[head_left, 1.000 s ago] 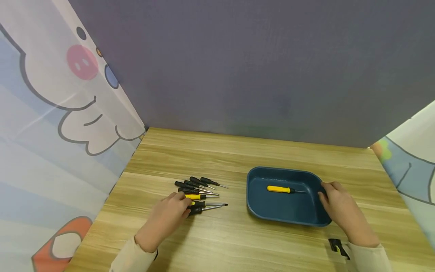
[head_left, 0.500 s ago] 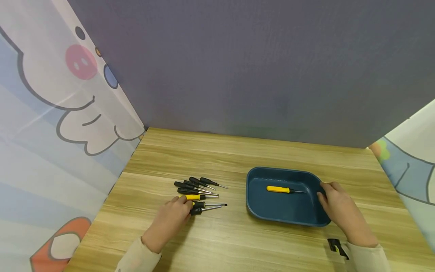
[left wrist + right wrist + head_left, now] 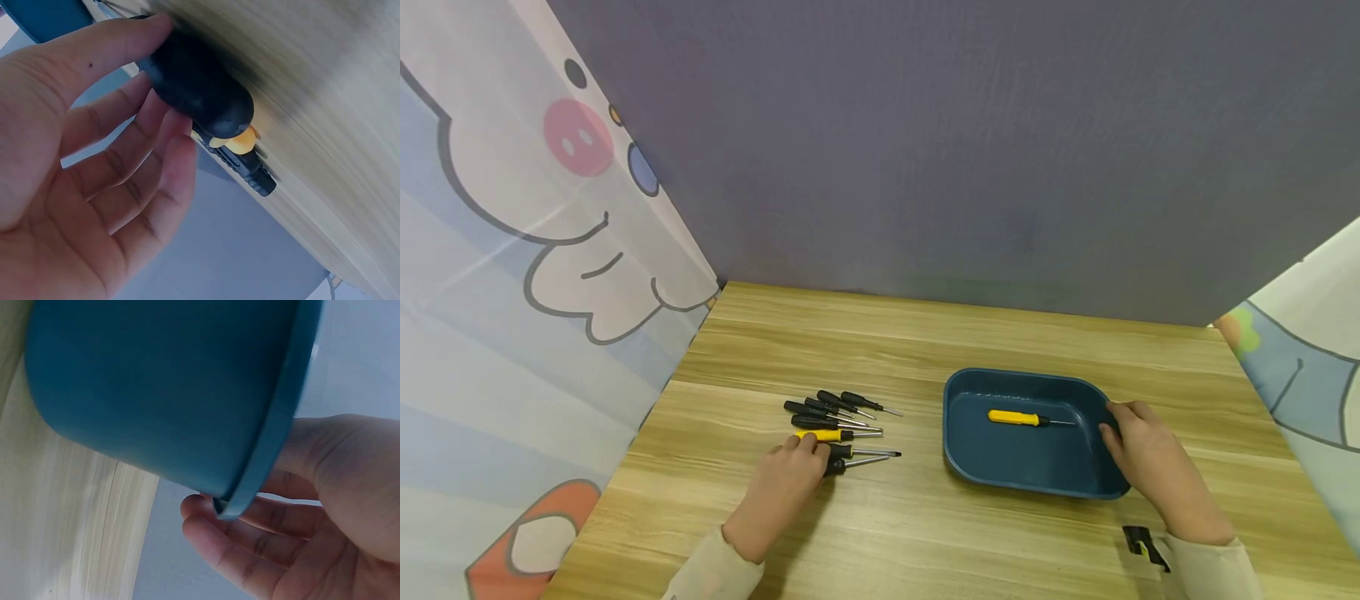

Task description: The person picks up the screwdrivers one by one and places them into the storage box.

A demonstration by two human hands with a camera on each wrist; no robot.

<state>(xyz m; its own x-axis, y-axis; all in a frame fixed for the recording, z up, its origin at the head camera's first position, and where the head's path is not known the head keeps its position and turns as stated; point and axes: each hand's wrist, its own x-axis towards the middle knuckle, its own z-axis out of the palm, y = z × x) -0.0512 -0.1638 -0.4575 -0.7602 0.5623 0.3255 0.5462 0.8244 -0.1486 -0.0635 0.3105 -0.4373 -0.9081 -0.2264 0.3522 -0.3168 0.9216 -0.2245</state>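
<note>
My left hand (image 3: 786, 482) is at the near end of a row of screwdrivers on the table. In the left wrist view, its thumb and fingers lie on both sides of a thick black-handled screwdriver (image 3: 200, 81). The neighbouring black-and-yellow screwdriver (image 3: 842, 452) is partly covered by the hand. A yellow-handled screwdriver (image 3: 822, 435) and several black ones (image 3: 808, 422) lie just beyond. On the right, a dark blue tray (image 3: 1022, 471) holds one yellow screwdriver (image 3: 1013, 417). My right hand (image 3: 1150, 454) grips the tray's right rim, thumb inside and fingers outside.
A wood-grain table (image 3: 910, 533) carries everything. Behind it stands a grey panel (image 3: 970, 167), with a cartoon-printed cloth (image 3: 497, 292) along the left side. A small black object (image 3: 1142, 546) shows beside the right sleeve.
My left hand has shifted slightly right and toward the near screwdrivers, uncovering more of the yellow handle. My right hand, the tray and the screwdriver in it stay as they were.
</note>
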